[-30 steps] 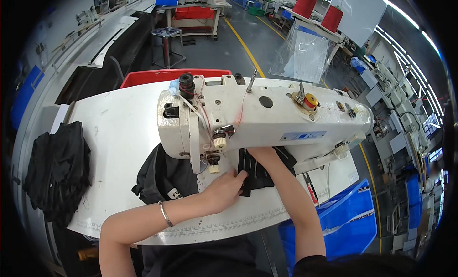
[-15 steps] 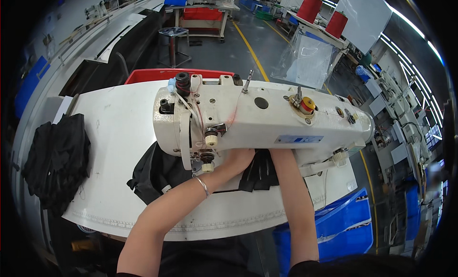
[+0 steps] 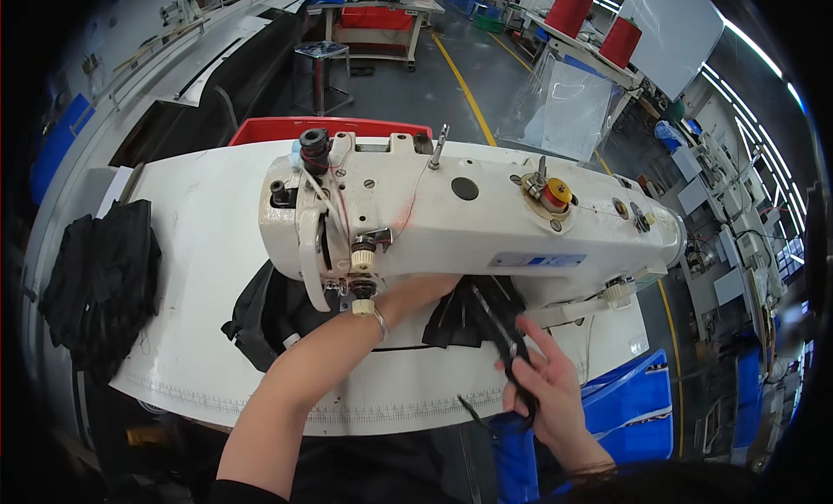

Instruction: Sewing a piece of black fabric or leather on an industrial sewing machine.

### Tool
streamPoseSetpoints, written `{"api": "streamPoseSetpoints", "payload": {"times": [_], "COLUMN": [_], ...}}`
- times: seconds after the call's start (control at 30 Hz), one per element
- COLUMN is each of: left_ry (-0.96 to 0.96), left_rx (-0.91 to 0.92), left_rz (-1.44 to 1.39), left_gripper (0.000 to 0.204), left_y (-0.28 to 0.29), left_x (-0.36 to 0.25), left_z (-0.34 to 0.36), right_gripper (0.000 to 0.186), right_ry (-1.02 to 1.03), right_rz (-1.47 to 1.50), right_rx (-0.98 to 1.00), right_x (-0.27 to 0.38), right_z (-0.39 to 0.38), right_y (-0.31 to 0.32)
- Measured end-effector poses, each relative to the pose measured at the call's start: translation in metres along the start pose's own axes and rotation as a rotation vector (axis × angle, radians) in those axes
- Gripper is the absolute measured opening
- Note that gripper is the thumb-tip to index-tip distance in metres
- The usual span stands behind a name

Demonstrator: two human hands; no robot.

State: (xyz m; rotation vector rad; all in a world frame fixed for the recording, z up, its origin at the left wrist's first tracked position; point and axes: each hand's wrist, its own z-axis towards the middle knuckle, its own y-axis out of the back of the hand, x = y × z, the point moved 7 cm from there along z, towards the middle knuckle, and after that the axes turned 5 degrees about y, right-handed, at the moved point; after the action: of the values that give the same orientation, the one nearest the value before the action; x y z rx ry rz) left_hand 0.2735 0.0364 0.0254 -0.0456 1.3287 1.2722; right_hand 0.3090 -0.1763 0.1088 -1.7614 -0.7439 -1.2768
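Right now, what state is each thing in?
Sewing machine, upright; cannot tell if running
Black cloth beneath it, creased
Left hand, under the machine's arm, fingers hidden
Right hand, gripping a long dark item, kind unclear
Cloth pile, crumpled
Red thread cones, full-looking
Stool, unoccupied

Tabletop (image 3: 195,244) passable between cloth pile (image 3: 100,287) and sewing machine (image 3: 468,205); machine arm (image 3: 434,244) (low) blocks fabric (image 3: 453,324) from above.
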Motion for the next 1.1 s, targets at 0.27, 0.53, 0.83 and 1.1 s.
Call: {"api": "streamPoseSetpoints", "payload": {"times": [0.27, 0.53, 0.83, 1.1], "left_ry": [0.573, 0.401, 0.413, 0.520], "left_rx": [0.850, 0.086, -0.076, -0.451], "left_rz": [-0.742, -0.806, -1.024, -1.548], "left_gripper": [0.049, 0.037, 0.037, 0.009], "left_y": [0.075, 0.179, 0.172, 0.163], "left_x": [-0.056, -0.071, -0.043, -0.012], "left_z": [-0.145, -0.242, -0.270, -0.303], "right_gripper": [0.034, 0.030, 0.019, 0.015], "right_ry": [-0.172, -0.009, 0.561, 0.484], "right_rz": [-0.111, -0.139, -0.279, 0.354], "right_rx": [0.478, 0.729, 0.347, 0.105], "right_x": [-0.035, -0.091, -0.090, -0.105], "right_z": [-0.062, -0.084, -0.072, -0.080], "right_y": [-0.048, -0.124, -0.159, -0.123]}}
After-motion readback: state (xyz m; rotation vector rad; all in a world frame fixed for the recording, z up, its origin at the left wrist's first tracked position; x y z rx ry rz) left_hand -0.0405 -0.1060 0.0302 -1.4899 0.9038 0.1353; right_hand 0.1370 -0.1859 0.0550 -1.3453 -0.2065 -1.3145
